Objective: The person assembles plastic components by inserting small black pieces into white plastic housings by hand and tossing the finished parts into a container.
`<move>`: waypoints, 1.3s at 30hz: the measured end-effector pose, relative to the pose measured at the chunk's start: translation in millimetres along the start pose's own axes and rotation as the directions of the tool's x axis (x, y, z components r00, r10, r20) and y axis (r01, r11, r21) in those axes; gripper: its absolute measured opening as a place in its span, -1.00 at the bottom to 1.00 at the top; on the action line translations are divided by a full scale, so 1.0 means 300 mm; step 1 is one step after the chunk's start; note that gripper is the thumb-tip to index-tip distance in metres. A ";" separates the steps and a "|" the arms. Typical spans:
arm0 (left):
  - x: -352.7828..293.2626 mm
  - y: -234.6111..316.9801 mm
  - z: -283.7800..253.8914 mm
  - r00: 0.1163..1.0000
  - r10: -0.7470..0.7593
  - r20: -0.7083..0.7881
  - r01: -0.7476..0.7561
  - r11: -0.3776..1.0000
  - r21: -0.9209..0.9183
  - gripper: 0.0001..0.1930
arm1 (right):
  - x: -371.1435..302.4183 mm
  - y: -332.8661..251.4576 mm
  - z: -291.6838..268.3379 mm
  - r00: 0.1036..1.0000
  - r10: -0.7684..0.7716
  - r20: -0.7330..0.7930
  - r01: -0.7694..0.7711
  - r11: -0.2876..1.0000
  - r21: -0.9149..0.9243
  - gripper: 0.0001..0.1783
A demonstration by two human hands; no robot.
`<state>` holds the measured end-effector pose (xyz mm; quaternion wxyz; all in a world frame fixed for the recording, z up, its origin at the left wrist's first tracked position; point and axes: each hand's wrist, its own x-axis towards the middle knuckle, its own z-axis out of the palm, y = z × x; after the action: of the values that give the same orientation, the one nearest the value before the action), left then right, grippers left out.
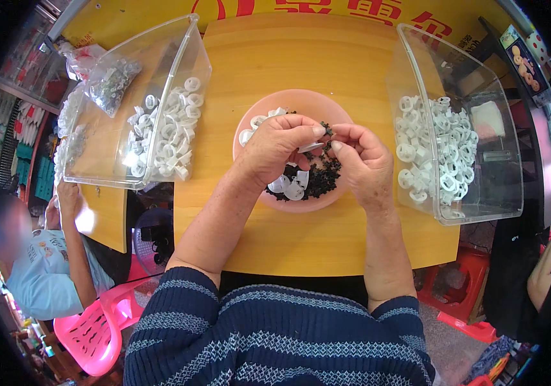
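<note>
Mid-assembly over the pink bowl on the table: left hand grip pinched on a small white plastic piece, right hand grip closed on a tiny black part. Next, probably: careful alignment, a firm press together.

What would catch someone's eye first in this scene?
Two hands, left hand and right hand, meet over a pink bowl of white and black bits, pinching a small piece. Clear bins of white plastic rings flank it: left bin and right bin.
</note>
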<state>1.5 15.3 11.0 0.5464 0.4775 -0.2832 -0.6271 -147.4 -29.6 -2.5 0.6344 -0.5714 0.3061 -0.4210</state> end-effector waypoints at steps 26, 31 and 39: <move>-0.028 -0.007 0.047 0.927 0.372 0.034 -0.299 0.684 0.666 -0.86 | 0.006 -0.004 -0.010 0.942 -0.334 0.033 0.300 0.796 -0.526 -0.91; -0.019 -0.014 0.041 0.893 0.449 -0.039 -0.280 0.622 0.731 -0.85 | 0.014 0.012 -0.009 0.848 -0.503 0.164 0.486 0.618 -0.618 -0.92; 0.018 -0.020 0.014 1.000 -0.012 0.017 0.012 1.000 0.026 -0.75 | 0.021 0.006 -0.027 0.952 -0.300 -0.069 0.231 0.844 -0.484 -0.93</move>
<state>-4.4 11.0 6.0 0.5341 0.4806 -0.2930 -0.6308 -151.1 -39.0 -5.1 0.3889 -0.7135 0.3612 -0.4574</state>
